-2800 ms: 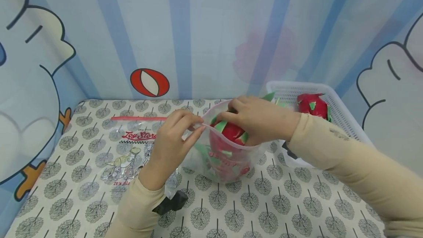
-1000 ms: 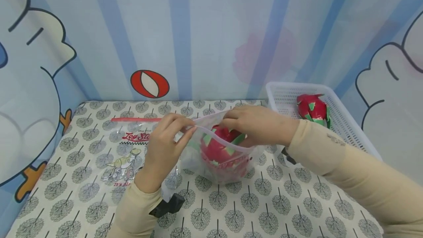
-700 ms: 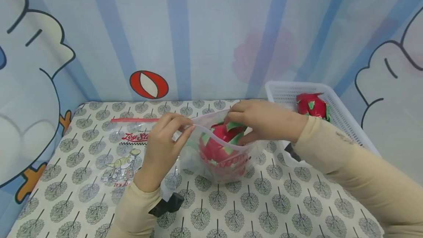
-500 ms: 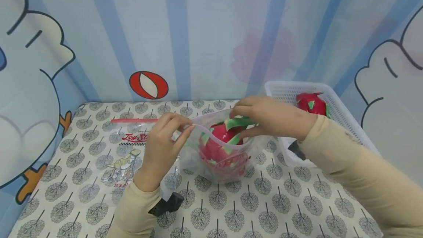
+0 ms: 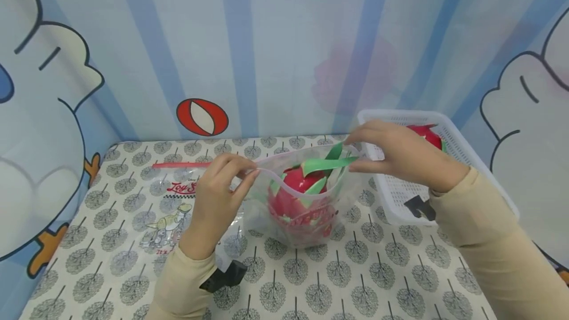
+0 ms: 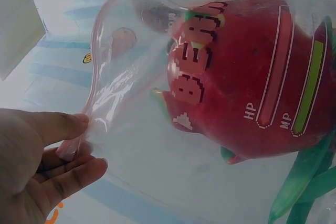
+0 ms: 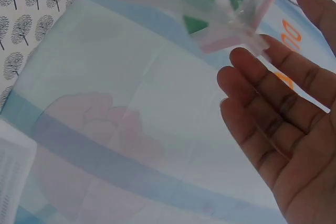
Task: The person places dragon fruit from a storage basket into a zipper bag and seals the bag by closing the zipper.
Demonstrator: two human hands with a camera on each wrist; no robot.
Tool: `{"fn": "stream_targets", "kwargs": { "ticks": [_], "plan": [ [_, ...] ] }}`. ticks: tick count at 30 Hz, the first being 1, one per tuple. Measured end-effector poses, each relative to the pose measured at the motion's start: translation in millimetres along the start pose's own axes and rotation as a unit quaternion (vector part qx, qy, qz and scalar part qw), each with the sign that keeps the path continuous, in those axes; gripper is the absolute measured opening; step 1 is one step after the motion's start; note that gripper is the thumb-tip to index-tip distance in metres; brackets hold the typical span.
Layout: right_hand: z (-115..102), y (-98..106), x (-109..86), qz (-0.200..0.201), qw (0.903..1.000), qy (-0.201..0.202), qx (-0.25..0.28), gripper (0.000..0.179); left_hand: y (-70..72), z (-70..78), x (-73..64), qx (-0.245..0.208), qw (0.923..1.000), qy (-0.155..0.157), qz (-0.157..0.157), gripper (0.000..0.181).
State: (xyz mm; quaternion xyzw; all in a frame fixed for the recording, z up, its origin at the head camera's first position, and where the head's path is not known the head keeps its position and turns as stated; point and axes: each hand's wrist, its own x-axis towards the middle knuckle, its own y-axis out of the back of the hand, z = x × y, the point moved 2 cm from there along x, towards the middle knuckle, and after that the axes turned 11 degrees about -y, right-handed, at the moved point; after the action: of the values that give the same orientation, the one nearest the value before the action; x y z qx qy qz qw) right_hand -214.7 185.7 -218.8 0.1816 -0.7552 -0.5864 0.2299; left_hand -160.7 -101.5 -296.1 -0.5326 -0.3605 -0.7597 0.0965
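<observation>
Near the middle of the head view a clear zip bag (image 5: 262, 216) with pale pink edges stands with its mouth spread. Inside it sits a red dragon fruit (image 5: 295, 181) with green scales. Long green leaves (image 5: 326, 164) poke up at the bag's right side. My left hand (image 5: 222, 191) pinches the left corner of the mouth between thumb and fingers, as the left wrist view also shows. At the right corner my right hand (image 5: 409, 154) has its thumb and fingers spread apart, fingertips right by the bag's edge. The right wrist view shows nothing held in its palm.
A white slotted basket (image 5: 484, 181) stands at the right with another dragon fruit (image 5: 427, 135), partly hidden by my right hand. A flat clear bag (image 5: 164, 216) with a red zip strip and dinosaur print lies at the left. Behind the tree-patterned cloth (image 5: 284, 290) hangs a cartoon curtain.
My right hand has come up out of the bag and moved right to its right corner, leaving the dragon fruit inside. My left hand keeps its pinch.
</observation>
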Motion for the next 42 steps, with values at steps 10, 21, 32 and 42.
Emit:
{"fn": "stream_targets", "kwargs": {
  "ticks": [10,21,32,42],
  "plan": [
    [23,-21,-12.8,0.029,0.996,-0.083,0.02,0.031,1.4,-3.3,-2.7,0.001,1.0,0.008,0.0,0.013],
    [23,-27,-16.2,0.13,0.9911,-0.022,0.016,0.005,4.7,-4.3,0.5,-0.004,1.0,0.0,0.008,0.01],
    [23,-21,-20.8,0.231,0.9725,0.004,0.03,0.011,12.4,-5.6,5.1,-0.017,0.9987,-0.018,0.045,0.012],
    [20,-24,-22.6,0.255,0.9634,0.039,0.072,0.015,10.5,-6.2,4.5,-0.02,0.9993,-0.027,0.018,0.013]
  ]
}}
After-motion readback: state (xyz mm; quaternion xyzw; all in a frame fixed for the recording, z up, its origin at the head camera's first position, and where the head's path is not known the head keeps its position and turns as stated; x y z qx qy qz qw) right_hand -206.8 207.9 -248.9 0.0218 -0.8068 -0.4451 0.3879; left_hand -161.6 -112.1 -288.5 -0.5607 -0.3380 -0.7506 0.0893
